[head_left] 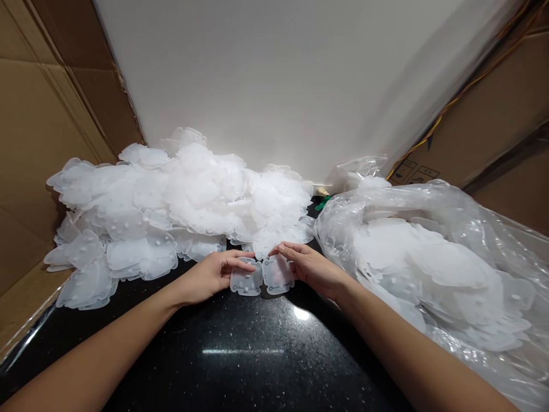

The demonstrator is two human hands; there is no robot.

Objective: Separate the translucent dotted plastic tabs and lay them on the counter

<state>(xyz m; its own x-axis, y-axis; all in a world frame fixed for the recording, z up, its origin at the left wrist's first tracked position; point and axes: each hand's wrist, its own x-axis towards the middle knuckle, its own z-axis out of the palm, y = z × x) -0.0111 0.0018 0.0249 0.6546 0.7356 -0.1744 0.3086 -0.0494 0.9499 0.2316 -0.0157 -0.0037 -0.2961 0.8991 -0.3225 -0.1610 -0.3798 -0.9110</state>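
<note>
Centrally: left plate point(245, 282), held by left hand point(209, 277); right plate point(278, 277), held by right hand point(315, 270); 2 squarish pieces side by side, edge contact unclear.

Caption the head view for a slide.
Two hands hold translucent plates side by side at a black counter, facing a heap.

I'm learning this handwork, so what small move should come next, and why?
Probably ease the left translucent piece toward the right translucent piece: the left hand and right hand hold them side by side, facing edges so close that contact is unclear.
</note>
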